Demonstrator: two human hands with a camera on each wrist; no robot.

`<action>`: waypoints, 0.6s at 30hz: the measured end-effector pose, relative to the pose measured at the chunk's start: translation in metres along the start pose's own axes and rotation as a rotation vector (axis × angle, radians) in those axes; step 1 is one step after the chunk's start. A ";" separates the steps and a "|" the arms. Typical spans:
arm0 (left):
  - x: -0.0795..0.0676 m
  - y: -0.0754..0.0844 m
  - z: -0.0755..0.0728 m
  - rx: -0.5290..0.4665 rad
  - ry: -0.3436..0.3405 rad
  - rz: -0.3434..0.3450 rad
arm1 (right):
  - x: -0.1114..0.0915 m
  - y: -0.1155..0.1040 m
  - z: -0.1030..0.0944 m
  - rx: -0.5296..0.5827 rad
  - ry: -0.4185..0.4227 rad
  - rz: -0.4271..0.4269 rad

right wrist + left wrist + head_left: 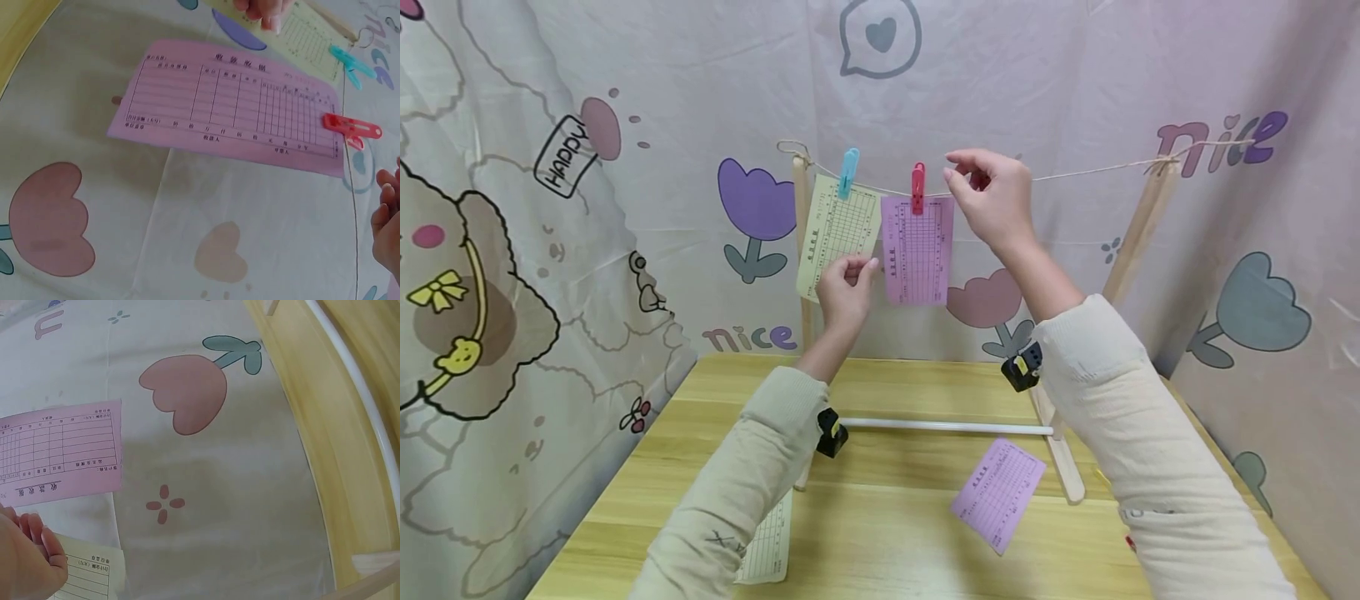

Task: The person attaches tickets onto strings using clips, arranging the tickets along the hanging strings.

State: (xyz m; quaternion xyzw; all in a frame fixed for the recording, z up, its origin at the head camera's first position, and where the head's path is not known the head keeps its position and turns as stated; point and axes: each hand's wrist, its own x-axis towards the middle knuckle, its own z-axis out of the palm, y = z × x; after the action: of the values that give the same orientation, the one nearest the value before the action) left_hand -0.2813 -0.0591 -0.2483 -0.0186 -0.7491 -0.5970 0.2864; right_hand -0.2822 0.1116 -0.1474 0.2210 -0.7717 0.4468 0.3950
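A pink receipt slip (917, 258) hangs from a twine line (1097, 170), held by a red clothespin (917, 190). To its left hangs a pale yellow slip (838, 229) under a light blue clothespin (848, 173). My left hand (847, 292), fingers loosely bent and holding nothing, overlaps the yellow slip's lower right corner in the head view. My right hand (996, 196) is raised beside the line, just right of the red clothespin. Its thumb and forefinger stand apart with nothing between them. The right wrist view shows the red clothespin (353, 125) across the pink slip's top edge.
Wooden posts (1138, 233) carry the twine, with a white rod (943, 427) low between them. Another pink slip (1000, 493) lies on the wooden table (880, 533). A pale slip (769, 546) lies partly under the left sleeve. A patterned cloth (700, 100) hangs behind.
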 end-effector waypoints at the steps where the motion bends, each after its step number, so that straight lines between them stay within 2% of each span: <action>1: -0.001 0.000 -0.001 0.000 0.001 0.003 | -0.001 0.000 0.000 0.017 0.017 -0.007; 6: -0.006 -0.001 -0.005 0.012 -0.009 0.016 | -0.013 -0.002 -0.001 0.034 0.042 -0.052; 11: -0.013 -0.004 -0.010 0.022 -0.050 0.022 | -0.027 -0.001 -0.004 0.031 0.041 -0.092; 18: -0.023 -0.016 -0.016 0.052 -0.087 0.029 | -0.049 0.005 -0.005 0.066 0.055 -0.082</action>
State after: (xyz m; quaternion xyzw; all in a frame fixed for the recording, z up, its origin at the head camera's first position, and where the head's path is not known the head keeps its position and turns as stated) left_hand -0.2616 -0.0710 -0.2703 -0.0481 -0.7757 -0.5718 0.2627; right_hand -0.2549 0.1183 -0.1880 0.2528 -0.7357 0.4615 0.4265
